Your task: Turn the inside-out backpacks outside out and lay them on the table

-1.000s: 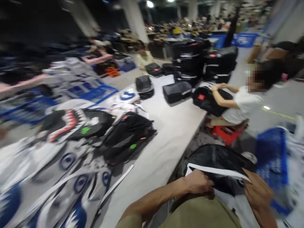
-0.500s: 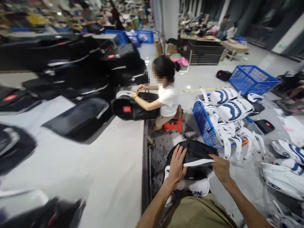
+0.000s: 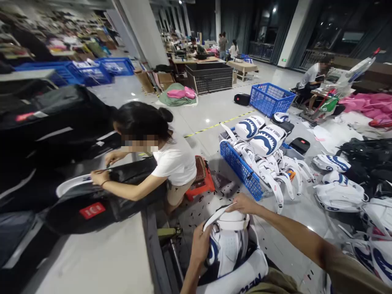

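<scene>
A white backpack (image 3: 232, 245) with navy print is held in front of my lap, its straps and back panel facing up. My left hand (image 3: 200, 243) is closed on the backpack's left edge, by one end of a white band. On the far side, my right hand (image 3: 245, 204) pinches the other end of this band at the top rim. Dark lining shows between the white parts. The lower white panel (image 3: 245, 273) carries dark lettering, partly cut off by my lap.
To the left, a co-worker (image 3: 177, 163) on a red stool (image 3: 202, 177) works on a black bag (image 3: 128, 175) at the white table (image 3: 101, 265). A blue crate (image 3: 241, 169) heaped with white backpacks stands ahead. More white backpacks (image 3: 339, 192) lie on the floor at right.
My view has swung right and closer to the co-worker. The backpack has turned from showing black lining to showing white straps, with both hands still on its edge.
</scene>
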